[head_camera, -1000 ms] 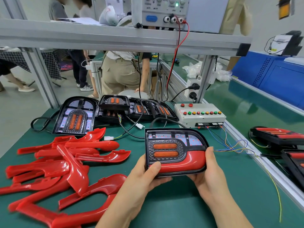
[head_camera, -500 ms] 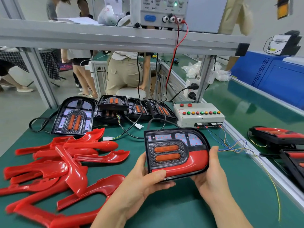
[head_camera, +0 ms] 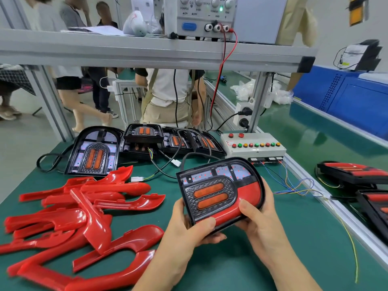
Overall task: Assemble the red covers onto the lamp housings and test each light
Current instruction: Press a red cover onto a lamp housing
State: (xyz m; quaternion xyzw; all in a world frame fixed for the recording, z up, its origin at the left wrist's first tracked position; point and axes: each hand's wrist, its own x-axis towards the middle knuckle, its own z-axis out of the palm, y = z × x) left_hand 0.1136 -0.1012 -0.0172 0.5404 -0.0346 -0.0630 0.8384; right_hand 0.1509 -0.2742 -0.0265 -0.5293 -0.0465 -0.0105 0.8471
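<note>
Green bench [head_camera: 231, 269], left hand [head_camera: 184, 234], right hand [head_camera: 260, 223], fingers [head_camera: 246, 207] clamped on lamp housing [head_camera: 210, 194] edges, red covers [head_camera: 84, 208] left

A bench power supply [head_camera: 201, 17] on the upper shelf [head_camera: 126, 49] carries the panel words "OUTPUT", "ON", "OFF" and "GND", with the Chinese characters "电压" printed beside a top knob [head_camera: 215, 2]. Its other knob labels are too blurred to read.
</note>
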